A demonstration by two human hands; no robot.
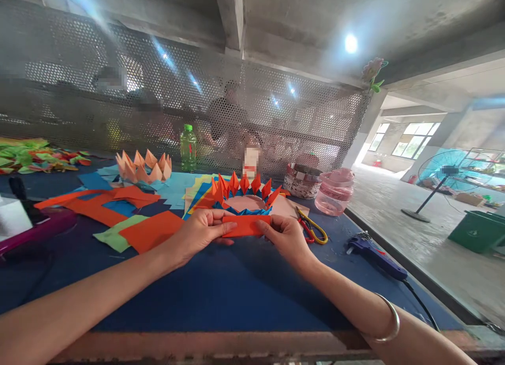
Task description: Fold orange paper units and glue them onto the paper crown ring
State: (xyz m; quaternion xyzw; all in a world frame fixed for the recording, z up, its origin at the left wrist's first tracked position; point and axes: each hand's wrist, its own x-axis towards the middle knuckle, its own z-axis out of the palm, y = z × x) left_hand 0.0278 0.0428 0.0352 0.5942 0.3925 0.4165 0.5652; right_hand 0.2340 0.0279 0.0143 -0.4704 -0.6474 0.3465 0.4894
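My left hand (201, 231) and my right hand (286, 236) both pinch a small folded orange paper strip (246, 225), one at each end, just above the blue table top (221, 281). Right behind the strip stands an orange and blue folded paper crown (244, 194) with pointed tips around a pink centre. A silver bangle (389, 320) is on my right wrist.
Yellow-handled scissors (313, 228) and a blue glue gun (373, 252) lie to the right. Loose orange, green and blue paper sheets (130, 223) lie left, with a pale orange crown (144, 168), a green bottle (188, 146), a pink jar (334, 191) and a perforated metal screen (276, 123) behind.
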